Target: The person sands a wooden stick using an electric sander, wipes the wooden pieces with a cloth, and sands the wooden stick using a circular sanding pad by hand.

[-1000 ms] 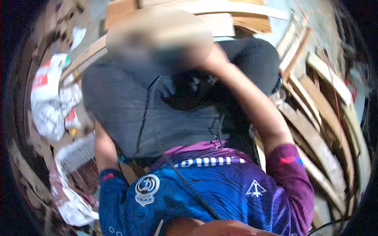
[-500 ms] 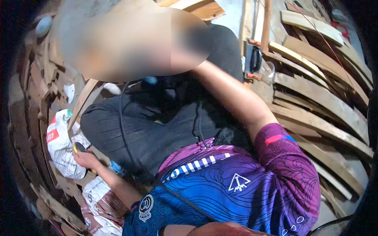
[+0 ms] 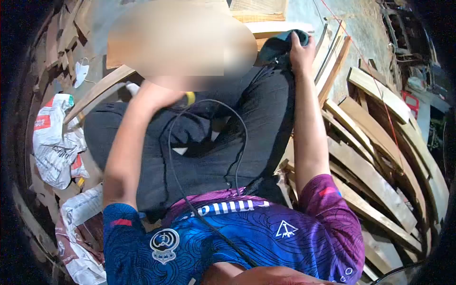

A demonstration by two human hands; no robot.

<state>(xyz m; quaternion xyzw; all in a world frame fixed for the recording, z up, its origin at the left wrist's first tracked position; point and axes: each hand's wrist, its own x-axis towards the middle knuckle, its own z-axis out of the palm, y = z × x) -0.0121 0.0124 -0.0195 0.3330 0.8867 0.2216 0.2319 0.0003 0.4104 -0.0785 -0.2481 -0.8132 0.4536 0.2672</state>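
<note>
My left hand (image 3: 164, 96) is over my lap, its fingers partly hidden by a blurred patch. At its edge shows a small dark object with a yellow rim (image 3: 190, 98), apparently in its grip. My right hand (image 3: 302, 53) is beside my right knee, thumb and fingers closed on a dark teal, curved thing that looks like a cap (image 3: 276, 47). A black cord (image 3: 208, 101) loops across my dark trousers (image 3: 142, 137). Whatever lies under the blur cannot be made out.
Long wooden boards (image 3: 375, 180) are piled on the right, with a red string (image 3: 375, 78) running above them. Printed sacks (image 3: 57, 142) lie on the left. A curved wood strip (image 3: 102, 90) leans near my left knee. Wooden blocks (image 3: 259, 9) lie ahead.
My left hand has come from beside the sack to above my lap, carrying the yellow-rimmed object. My right hand, formerly hidden by the blur, now shows farther right with the cap-like thing. The view has turned.
</note>
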